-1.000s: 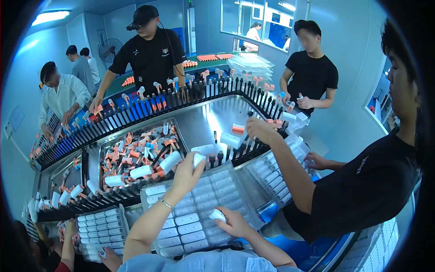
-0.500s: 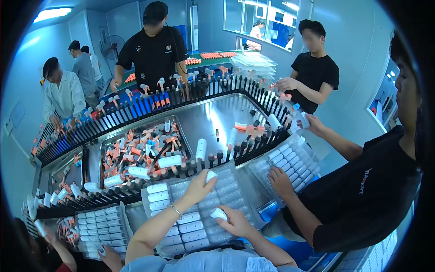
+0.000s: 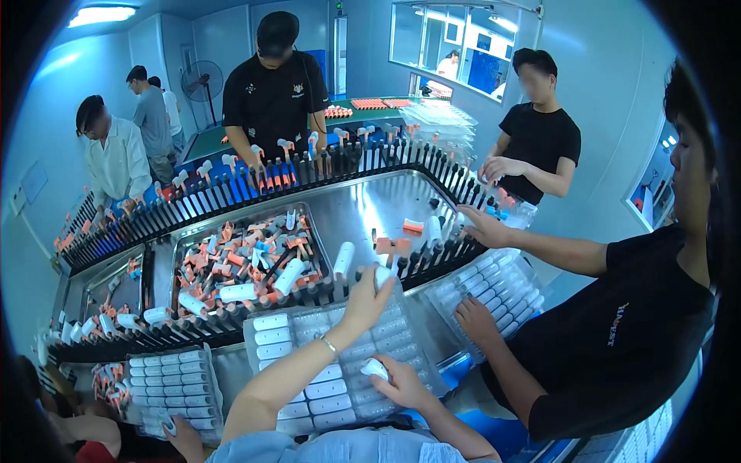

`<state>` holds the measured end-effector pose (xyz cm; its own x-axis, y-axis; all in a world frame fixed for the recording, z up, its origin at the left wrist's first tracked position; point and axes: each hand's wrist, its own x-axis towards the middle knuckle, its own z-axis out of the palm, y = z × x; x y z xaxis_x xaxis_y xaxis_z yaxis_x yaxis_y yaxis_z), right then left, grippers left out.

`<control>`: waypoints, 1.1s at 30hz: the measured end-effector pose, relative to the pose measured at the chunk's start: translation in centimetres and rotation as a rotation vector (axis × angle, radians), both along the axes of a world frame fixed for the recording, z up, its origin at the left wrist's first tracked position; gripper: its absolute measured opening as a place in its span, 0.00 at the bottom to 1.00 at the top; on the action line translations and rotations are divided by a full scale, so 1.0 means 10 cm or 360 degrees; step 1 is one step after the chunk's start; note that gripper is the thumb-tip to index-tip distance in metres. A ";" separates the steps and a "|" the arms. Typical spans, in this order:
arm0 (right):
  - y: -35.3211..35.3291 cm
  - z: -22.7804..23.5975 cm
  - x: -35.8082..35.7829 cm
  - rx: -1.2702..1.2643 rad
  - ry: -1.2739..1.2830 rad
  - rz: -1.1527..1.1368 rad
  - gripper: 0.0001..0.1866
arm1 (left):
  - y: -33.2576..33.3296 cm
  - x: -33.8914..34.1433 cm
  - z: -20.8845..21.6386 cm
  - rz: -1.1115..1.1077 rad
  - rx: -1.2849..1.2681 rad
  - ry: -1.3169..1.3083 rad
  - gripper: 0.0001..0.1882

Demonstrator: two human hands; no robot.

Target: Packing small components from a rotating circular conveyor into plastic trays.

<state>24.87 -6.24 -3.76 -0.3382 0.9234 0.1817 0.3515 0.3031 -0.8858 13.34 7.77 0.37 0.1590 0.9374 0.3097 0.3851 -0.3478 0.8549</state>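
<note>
My left hand [image 3: 363, 302] is closed on a small white plastic piece [image 3: 382, 275], up at the near row of black pegs [image 3: 417, 266]. Just beyond its fingers, an orange clip-like part [image 3: 394, 246] sits on the pegs. Low over the tray, my right hand [image 3: 400, 384] grips another white plastic piece [image 3: 373, 368]. Beneath both arms lies a clear plastic tray [image 3: 401, 343]. White rounded covers [image 3: 328, 387] fill its left-hand pockets. The pockets between my hands and toward the right look bare. My fingers partly hide both held pieces.
The peg line loops around a metal table [image 3: 351, 204], where a shallow bin [image 3: 305, 220] holds mixed orange, grey and black parts. To my right, a co-worker's arm [image 3: 540, 245] reaches to the pegs above another filled tray [image 3: 486, 282]. Another tray [image 3: 171, 390] lies left.
My left hand has moved up and right, from over the tray to the pegs, still holding a white piece. My right hand barely shifts. The right-hand co-worker's arm has reached farther left.
</note>
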 end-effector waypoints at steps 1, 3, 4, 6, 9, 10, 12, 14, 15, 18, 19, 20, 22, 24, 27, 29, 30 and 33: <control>-0.01 0.02 -0.02 0.0003 -0.0005 0.0008 0.21 | 0.10 0.02 0.00 0.0157 0.0120 -0.0021 0.21; -0.02 0.05 -0.07 0.0014 0.0023 -0.0008 0.21 | 0.35 -0.04 -0.07 0.0369 0.0046 -0.0071 0.21; -0.02 0.04 -0.07 0.0016 0.0017 -0.0013 0.21 | 0.44 -0.04 -0.07 0.0434 0.0073 -0.0172 0.21; -0.04 0.01 -0.07 0.0008 0.0018 -0.0037 0.21 | 0.52 -0.09 0.01 0.0506 0.0015 -0.0181 0.24; -0.05 -0.05 -0.07 -0.0005 0.0002 -0.0032 0.22 | 0.67 -0.25 0.03 0.0562 -0.0125 0.0022 0.26; -0.06 -0.03 -0.07 -0.0016 0.0023 -0.0046 0.22 | 0.69 -0.30 0.08 0.0519 -0.0170 0.0034 0.26; -0.07 0.01 -0.07 -0.0078 0.0000 -0.0041 0.22 | 0.70 -0.44 0.11 0.0429 -0.0198 0.0348 0.25; -0.08 0.02 -0.07 -0.0157 -0.0001 -0.0022 0.22 | 0.71 -0.57 0.08 0.0122 -0.0224 0.0716 0.22; -0.08 0.00 -0.06 -0.0171 -0.0002 -0.0022 0.22 | 0.70 -0.62 0.13 0.0121 -0.0306 0.0851 0.21; -0.05 -0.07 -0.03 -0.0121 0.0003 0.0009 0.21 | 0.74 -0.76 0.18 0.0135 -0.0365 0.1163 0.24; -0.03 -0.05 -0.02 -0.0085 -0.0003 0.0008 0.21 | 0.74 -0.81 0.24 0.0119 -0.0408 0.1237 0.25; -0.01 -0.03 -0.01 -0.0052 -0.0008 0.0010 0.21 | 0.73 -0.85 0.30 0.0102 -0.0455 0.1308 0.26; 0.00 0.02 -0.02 -0.0103 -0.0010 0.0044 0.20 | 0.71 -0.94 0.33 0.0248 -0.0572 0.1264 0.29; 0.02 0.05 -0.04 -0.0151 0.0065 0.0027 0.19 | 0.69 -1.12 0.16 0.0475 -0.0431 0.1194 0.30; 0.05 0.04 -0.01 -0.0261 0.0129 0.0045 0.18 | 0.55 -1.25 0.16 0.0748 -0.0331 0.1174 0.27; 0.07 0.08 0.00 -0.0354 0.0110 0.0040 0.18 | 0.46 -1.32 0.19 0.0892 -0.0311 0.1231 0.25; 0.07 0.07 -0.02 -0.0331 0.0151 0.0038 0.18 | 0.43 -1.37 0.16 0.0930 -0.0279 0.1211 0.25; 0.06 0.06 -0.04 -0.0318 0.0120 0.0037 0.18 | 0.27 -1.55 0.19 0.1037 -0.0167 0.1184 0.25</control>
<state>24.52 -5.66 -3.15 -0.3520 0.9357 0.0217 0.2770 0.1263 -0.9525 -2.14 10.43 2.29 -0.2766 0.9277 0.2508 0.9247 0.1859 0.3322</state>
